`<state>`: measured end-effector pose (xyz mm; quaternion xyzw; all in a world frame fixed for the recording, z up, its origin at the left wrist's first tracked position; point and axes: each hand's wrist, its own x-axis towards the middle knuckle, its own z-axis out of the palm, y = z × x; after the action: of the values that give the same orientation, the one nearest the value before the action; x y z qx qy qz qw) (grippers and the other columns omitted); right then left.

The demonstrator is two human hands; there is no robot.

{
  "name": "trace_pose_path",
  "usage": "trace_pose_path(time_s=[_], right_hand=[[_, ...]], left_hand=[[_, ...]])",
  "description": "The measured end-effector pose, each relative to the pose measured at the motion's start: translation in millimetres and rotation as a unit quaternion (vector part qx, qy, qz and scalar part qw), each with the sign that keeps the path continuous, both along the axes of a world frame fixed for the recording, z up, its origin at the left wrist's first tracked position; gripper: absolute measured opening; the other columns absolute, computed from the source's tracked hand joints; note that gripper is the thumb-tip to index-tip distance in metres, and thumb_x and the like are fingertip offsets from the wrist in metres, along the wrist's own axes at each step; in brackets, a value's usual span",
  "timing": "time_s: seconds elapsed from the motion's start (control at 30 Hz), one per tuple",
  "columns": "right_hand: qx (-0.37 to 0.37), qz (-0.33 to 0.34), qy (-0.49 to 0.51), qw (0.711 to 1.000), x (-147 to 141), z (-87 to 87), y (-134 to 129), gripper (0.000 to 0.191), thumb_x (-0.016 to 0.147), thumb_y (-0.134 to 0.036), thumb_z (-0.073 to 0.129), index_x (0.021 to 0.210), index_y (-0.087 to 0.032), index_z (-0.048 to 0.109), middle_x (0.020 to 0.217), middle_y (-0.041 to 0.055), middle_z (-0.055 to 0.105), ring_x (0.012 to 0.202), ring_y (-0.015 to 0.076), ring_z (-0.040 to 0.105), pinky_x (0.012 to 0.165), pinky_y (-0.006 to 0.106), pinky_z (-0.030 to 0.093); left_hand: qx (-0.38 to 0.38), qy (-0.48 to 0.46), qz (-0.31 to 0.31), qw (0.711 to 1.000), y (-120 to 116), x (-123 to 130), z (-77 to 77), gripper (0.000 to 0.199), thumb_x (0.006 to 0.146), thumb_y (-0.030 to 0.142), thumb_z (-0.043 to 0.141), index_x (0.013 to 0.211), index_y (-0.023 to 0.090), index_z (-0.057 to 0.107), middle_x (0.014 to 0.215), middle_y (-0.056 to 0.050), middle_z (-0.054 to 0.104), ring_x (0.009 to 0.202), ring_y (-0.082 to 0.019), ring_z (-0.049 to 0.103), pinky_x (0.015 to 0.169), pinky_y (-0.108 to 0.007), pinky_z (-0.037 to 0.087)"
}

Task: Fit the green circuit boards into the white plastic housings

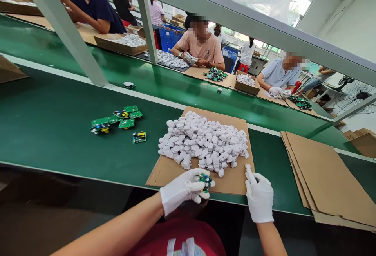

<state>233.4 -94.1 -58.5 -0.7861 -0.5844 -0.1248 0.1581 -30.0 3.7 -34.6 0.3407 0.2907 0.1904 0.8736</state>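
My left hand (183, 188), in a white glove, holds a small green circuit board (205, 182) between thumb and fingers, over the near edge of a flat cardboard sheet (235, 184). At that sheet's right edge is my right hand (260, 198), also gloved, its fingers curled in and one finger pointing forward. A small dark spot shows among those fingers, but what they hold is not clear. Just beyond both hands, a heap of small white pieces (205, 138) covers much of the cardboard. Further left, several green circuit boards (127, 123) lie in a loose cluster, with a single circuit board (139, 137) beside it.
Stacked cardboard sheets (326, 177) lie at the right. A grey metal frame (67, 33) crosses above the green bench (58, 130). Across it, co-workers sit with heaps of white pieces and boards. One white part (129, 85) rests on the far green strip.
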Motion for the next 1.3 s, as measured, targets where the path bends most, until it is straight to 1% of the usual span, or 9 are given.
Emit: trace_pose_path(time_s=[0.13, 0.27, 0.37, 0.47, 0.6, 0.77, 1.07, 1.2, 1.3], right_hand=[[0.082, 0.014, 0.214, 0.973, -15.4, 9.9, -1.1, 0.038, 0.088, -0.041, 0.044, 0.114, -0.021, 0.063, 0.082, 0.0077, 0.068, 0.073, 0.0207, 0.06, 0.071, 0.035, 0.048], [0.131, -0.03, 0.521, 0.843, -40.1, 26.7, -4.5, 0.04, 0.085, -0.049, 0.047, 0.093, -0.015, 0.066, 0.07, 0.0064, 0.07, 0.057, 0.0167, 0.062, 0.051, 0.027, 0.048], [0.094, 0.024, 0.613, 0.784, -60.2, 38.0, -6.3, 0.039, 0.082, -0.05, 0.052, 0.088, -0.014, 0.066, 0.07, 0.008, 0.071, 0.053, 0.015, 0.06, 0.044, 0.024, 0.045], [0.077, 0.102, 0.636, 0.761, -78.4, 44.1, -7.0, 0.033, 0.076, -0.041, 0.063, 0.099, -0.017, 0.062, 0.089, 0.0105, 0.073, 0.061, 0.0173, 0.065, 0.051, 0.027, 0.052], [0.065, 0.177, 0.52, 0.833, -92.6, 45.3, -3.2, 0.02, 0.082, -0.026, 0.057, 0.1, -0.02, 0.063, 0.094, 0.0085, 0.072, 0.079, 0.0206, 0.069, 0.065, 0.03, 0.056], [0.12, 0.226, 0.302, 0.918, -97.1, 44.8, 4.4, 0.022, 0.082, -0.015, 0.053, 0.101, -0.021, 0.062, 0.09, 0.0058, 0.071, 0.076, 0.0173, 0.067, 0.062, 0.026, 0.054], [0.165, 0.257, 0.077, 0.949, -100.2, 42.7, 7.7, 0.028, 0.081, -0.01, 0.054, 0.106, -0.02, 0.06, 0.074, 0.0029, 0.067, 0.061, 0.0149, 0.06, 0.061, 0.028, 0.048], [0.154, 0.257, 0.09, 0.95, -98.5, 41.7, 13.7, 0.026, 0.083, -0.01, 0.048, 0.1, -0.021, 0.064, 0.071, 0.0029, 0.064, 0.06, 0.0144, 0.059, 0.058, 0.026, 0.048], [0.101, 0.244, 0.145, 0.954, -96.6, 43.5, 14.1, 0.029, 0.083, -0.017, 0.051, 0.108, -0.022, 0.064, 0.093, 0.0082, 0.064, 0.078, 0.0185, 0.063, 0.065, 0.029, 0.053]], left_hand=[[-0.007, -0.034, -0.002, 0.999, -3.1, 6.7, 7.4, 0.056, 0.068, 0.026, 0.073, 0.117, 0.022, 0.046, 0.108, -0.013, 0.062, 0.07, -0.014, 0.065, 0.053, -0.019, 0.046], [0.029, -0.046, -0.03, 0.998, -5.3, 16.2, 13.2, 0.064, 0.063, 0.027, 0.075, 0.12, 0.021, 0.048, 0.107, -0.012, 0.062, 0.07, -0.014, 0.063, 0.052, -0.019, 0.044], [0.073, -0.021, -0.019, 0.997, -5.9, 20.9, 15.6, 0.05, 0.06, 0.031, 0.076, 0.104, 0.018, 0.055, 0.099, -0.01, 0.064, 0.07, -0.013, 0.061, 0.052, -0.019, 0.044], [0.101, -0.002, 0.005, 0.995, -6.6, 20.7, 20.5, 0.037, 0.061, 0.031, 0.074, 0.091, 0.016, 0.057, 0.084, -0.005, 0.063, 0.069, -0.013, 0.059, 0.052, -0.019, 0.045], [0.178, -0.01, -0.014, 0.984, -7.8, 15.7, 29.3, 0.027, 0.065, 0.03, 0.07, 0.086, 0.015, 0.062, 0.072, -0.002, 0.06, 0.065, -0.013, 0.054, 0.053, -0.021, 0.043], [0.2, -0.05, 0.042, 0.978, -11.7, 13.7, 31.5, 0.041, 0.067, 0.027, 0.07, 0.105, 0.016, 0.062, 0.095, -0.006, 0.064, 0.091, -0.018, 0.058, 0.087, -0.031, 0.042], [0.291, 0.048, 0.041, 0.955, -18.6, 12.4, 25.7, 0.04, 0.079, 0.027, 0.055, 0.117, 0.015, 0.059, 0.097, -0.006, 0.067, 0.088, -0.018, 0.058, 0.084, -0.03, 0.045], [0.333, 0.094, 0.022, 0.938, -17.4, 10.3, 30.7, 0.043, 0.079, 0.031, 0.055, 0.12, 0.016, 0.057, 0.109, -0.008, 0.064, 0.095, -0.019, 0.056, 0.085, -0.029, 0.045], [0.277, 0.036, 0.008, 0.96, -14.6, 10.8, 29.2, 0.047, 0.078, 0.036, 0.057, 0.12, 0.015, 0.056, 0.105, -0.009, 0.065, 0.089, -0.018, 0.058, 0.074, -0.027, 0.048]])
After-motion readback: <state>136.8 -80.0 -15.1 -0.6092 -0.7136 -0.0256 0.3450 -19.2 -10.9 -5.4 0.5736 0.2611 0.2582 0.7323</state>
